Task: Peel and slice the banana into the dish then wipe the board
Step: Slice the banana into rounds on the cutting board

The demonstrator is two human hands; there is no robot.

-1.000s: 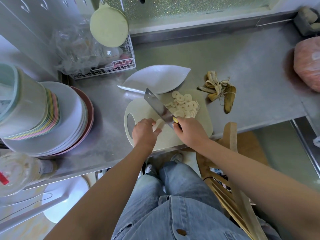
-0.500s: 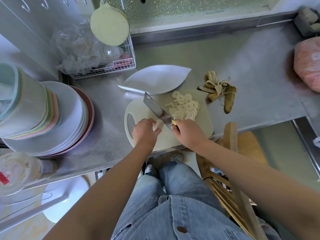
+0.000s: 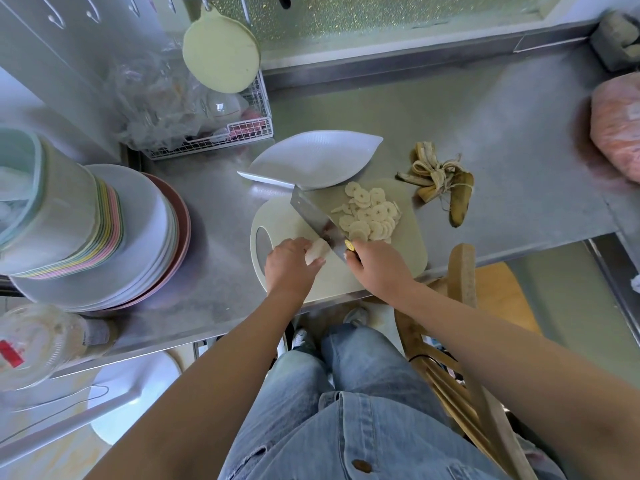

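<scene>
Pale banana stub (image 3: 316, 253) pinched in left grip (image 3: 289, 268), right grip (image 3: 379, 268) clamped round knife (image 3: 311, 213) just beside it

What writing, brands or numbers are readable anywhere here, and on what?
No text can be read.
Red label on the clear plastic container: too blurred to read.
Yellow emblem on the knife: too small to read.
</scene>
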